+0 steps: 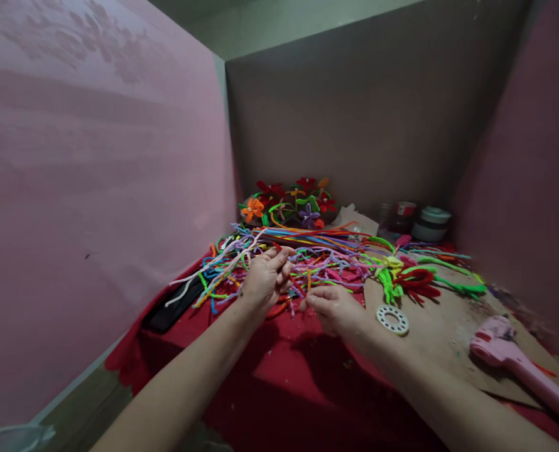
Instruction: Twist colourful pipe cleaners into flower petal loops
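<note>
A tangled heap of coloured pipe cleaners (317, 251) lies across a red cloth (270, 370). My left hand (266, 276) rests at the heap's near left edge, fingers curled and pinched on some strands. My right hand (332, 306) sits just to its right, fingertips pinched together on a thin strand at the heap's near edge. A bunch of finished pipe-cleaner flowers (291, 202) stands behind the heap. A red and green pipe-cleaner flower (409, 279) lies to the right of my right hand.
A white ring-shaped disc (393, 319) lies on a brown board (453, 326). A pink tool (515, 355) lies at the right. Two small jars (421, 221) stand at the back. A black object (173, 307) lies left. Pink and grey partition walls enclose the table.
</note>
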Tool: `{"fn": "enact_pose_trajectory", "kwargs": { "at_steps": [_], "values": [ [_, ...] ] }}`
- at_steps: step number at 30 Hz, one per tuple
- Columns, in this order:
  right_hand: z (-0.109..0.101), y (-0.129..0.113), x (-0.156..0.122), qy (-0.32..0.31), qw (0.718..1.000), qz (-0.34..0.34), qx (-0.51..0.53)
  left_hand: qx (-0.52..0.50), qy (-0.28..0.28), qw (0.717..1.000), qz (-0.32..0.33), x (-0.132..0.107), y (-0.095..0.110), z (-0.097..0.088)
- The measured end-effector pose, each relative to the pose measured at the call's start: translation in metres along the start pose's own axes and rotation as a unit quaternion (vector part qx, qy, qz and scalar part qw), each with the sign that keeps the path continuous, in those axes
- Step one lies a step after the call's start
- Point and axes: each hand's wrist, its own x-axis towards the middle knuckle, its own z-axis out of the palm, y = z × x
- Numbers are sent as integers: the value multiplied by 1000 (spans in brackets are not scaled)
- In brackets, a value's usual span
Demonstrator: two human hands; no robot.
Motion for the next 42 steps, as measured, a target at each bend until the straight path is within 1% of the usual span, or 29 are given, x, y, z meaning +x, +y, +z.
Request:
{"fn": "enact_pose_trajectory", "kwargs": {
  "at_steps": [2,4,5,6,7,8,9,10,11,12,13,15,17,19,22,24,26,28,30,32,36,38,40,41,42],
  "values": [
    [7,1,1,18,999,-4,-42,43,4,999,-5,4,-1,-3],
    [10,0,2,25,997,-24,-62,97,-7,995,-21,11,5,-13],
    [10,-1,2,21,997,-30,-73,127,-1,992,-15,16,10,-21],
    [9,-2,1,20,996,-33,-83,163,18,986,5,22,18,-32],
    [6,-2,0,21,995,-34,-92,208,44,976,35,28,27,-45],
    [3,-2,-1,27,994,-32,-100,268,64,960,50,35,37,-58],
    [-1,-2,-1,38,993,-32,-106,347,77,934,38,42,47,-73],
    [-5,-1,-1,51,992,-35,-109,452,75,889,3,48,58,-87],
    [-9,1,0,63,991,-41,-111,564,79,822,-27,54,68,-100],
    [-12,3,1,75,990,-50,-113,602,86,792,-41,60,77,-112],
    [-14,4,3,84,988,-62,-117,626,92,773,-47,65,85,-121],
    [-17,7,6,103,980,-99,-136,677,112,726,-37,75,93,-129],
    [-19,9,7,128,965,-146,-176,715,119,689,-2,85,90,-123],
    [-22,11,5,159,942,-187,-228,738,100,666,44,95,78,-104],
    [-26,15,0,186,910,-224,-296,754,43,647,111,115,48,-64],
    [-29,19,-4,187,895,-241,-325,760,10,634,144,131,27,-38],
    [-32,22,-6,186,885,-253,-343,766,-6,622,162,148,9,-18],
    [-33,23,-7,189,877,-254,-360,772,-7,611,172,163,-6,-4],
    [-34,23,-7,194,872,-255,-372,779,-10,601,177,174,-17,4],
    [-35,21,-7,189,868,-259,-378,787,-20,589,183,179,-26,7],
    [-34,20,-6,186,866,-261,-383,802,-33,562,200,177,-36,9],
    [-34,22,-5,189,873,-264,-363,807,-21,552,209,172,-34,10],
    [-36,22,-3,199,887,-267,-319,804,7,548,229,164,-28,12],
    [-37,22,-1,211,898,-264,-282,800,20,547,245,157,-24,14],
    [-39,20,1,221,912,-255,-234,790,29,545,279,148,-21,16]
  ]
}}
